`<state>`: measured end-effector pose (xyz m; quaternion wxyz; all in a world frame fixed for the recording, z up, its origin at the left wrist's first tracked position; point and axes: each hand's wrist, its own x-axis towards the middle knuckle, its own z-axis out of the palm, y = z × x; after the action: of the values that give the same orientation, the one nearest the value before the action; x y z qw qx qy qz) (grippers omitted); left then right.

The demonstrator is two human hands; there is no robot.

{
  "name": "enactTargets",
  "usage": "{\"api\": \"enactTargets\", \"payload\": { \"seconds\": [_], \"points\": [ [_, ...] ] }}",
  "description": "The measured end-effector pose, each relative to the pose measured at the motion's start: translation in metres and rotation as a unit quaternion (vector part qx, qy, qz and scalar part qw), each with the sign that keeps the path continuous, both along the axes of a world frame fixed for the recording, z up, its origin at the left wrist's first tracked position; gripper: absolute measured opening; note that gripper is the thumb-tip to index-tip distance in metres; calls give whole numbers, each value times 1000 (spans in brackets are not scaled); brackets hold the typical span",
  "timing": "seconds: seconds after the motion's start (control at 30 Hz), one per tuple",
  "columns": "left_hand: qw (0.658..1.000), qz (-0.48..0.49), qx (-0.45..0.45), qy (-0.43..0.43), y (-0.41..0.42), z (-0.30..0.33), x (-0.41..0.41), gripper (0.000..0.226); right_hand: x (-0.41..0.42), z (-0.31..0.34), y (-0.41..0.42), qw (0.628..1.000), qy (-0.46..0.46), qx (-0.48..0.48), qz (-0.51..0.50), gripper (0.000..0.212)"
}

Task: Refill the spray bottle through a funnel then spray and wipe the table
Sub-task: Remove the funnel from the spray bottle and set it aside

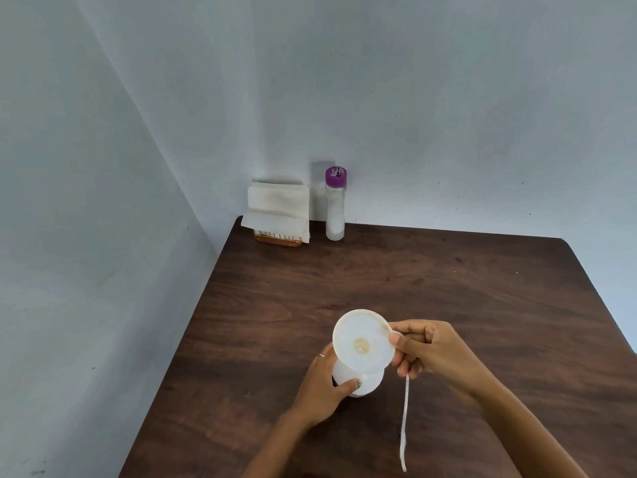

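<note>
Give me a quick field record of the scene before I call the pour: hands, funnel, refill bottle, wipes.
left hand: grips white spray bottle, upright on table
right hand: pinches funnel rim; dip tube hangs below it
funnel: over spray bottle, tilted
purple-capped bottle: capped, back edge, untouched
paper towels: in holder, left of purple-capped bottle

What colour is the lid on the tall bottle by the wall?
Purple cap, seen in the head view.

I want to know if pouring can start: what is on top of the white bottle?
A white funnel sits over the spray bottle, tilted. The right hand pinches its rim; the left hand grips the bottle. The funnel hides the bottle's mouth, so seating is unclear.
</note>
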<state>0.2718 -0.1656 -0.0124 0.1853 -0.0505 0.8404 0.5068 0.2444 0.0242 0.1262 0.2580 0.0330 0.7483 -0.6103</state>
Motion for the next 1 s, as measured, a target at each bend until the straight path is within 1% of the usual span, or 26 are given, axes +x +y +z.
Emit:
{"api": "enactTargets", "payload": {
  "seconds": [0.1,0.2,0.3,0.4,0.5,0.63,0.73,0.83,0.93,1.0],
  "points": [
    [998,-25,49,-17,-13,12,-11,59,-3,10,3,1000,-6,-26,-16,19],
    [993,40,112,-8,-28,40,-22,42,-7,23,8,997,-8,-69,-43,19],
    [981,101,167,11,-38,90,-35,25,-18,32,12,993,24,-80,-81,19],
    [974,73,212,15,-37,133,-49,28,-37,31,10,992,65,-50,-96,17],
    [978,37,207,2,-22,149,-71,37,-62,19,5,990,95,-23,-100,18],
    [979,42,197,-20,-1,140,-105,43,-102,-13,-3,981,135,46,-129,20],
    [980,29,191,-38,10,124,-136,36,-134,-36,-8,969,153,118,-155,24],
    [985,29,158,-59,15,102,-174,37,-166,-60,-15,961,160,171,-148,28],
    [988,30,129,-73,20,72,-211,45,-195,-82,-22,946,183,227,-139,41],
    [989,31,117,-90,24,57,-230,57,-212,-92,-24,942,191,242,-132,49]
  ]
}}
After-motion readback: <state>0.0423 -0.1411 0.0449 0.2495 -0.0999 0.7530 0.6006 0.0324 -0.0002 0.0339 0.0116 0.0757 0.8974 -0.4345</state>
